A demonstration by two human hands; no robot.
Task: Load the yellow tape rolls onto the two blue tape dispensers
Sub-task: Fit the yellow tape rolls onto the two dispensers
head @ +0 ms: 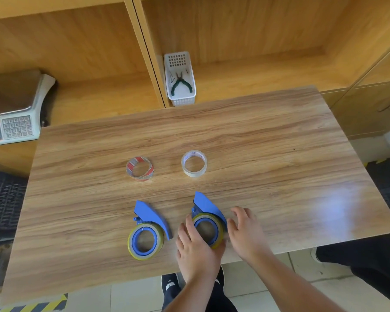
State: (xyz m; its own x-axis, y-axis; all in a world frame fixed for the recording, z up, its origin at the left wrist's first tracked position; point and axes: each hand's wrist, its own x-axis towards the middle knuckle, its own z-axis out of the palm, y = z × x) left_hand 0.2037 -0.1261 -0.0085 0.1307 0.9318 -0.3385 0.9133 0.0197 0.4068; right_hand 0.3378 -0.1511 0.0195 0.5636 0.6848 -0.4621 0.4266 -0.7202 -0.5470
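Both hands flank the right yellow tape roll [208,230] — left hand [195,248] touching, right hand [245,233] open.

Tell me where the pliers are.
Head view: the pliers lie in the white basket on the shelf just beyond the table's far edge.

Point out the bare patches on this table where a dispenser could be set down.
The table's right side is bare, right of the clear tape roll and the right hand. The far strip past the red-printed roll is bare, as is the left side. It is crowded near the front: the left dispenser, the right dispenser and the left hand.
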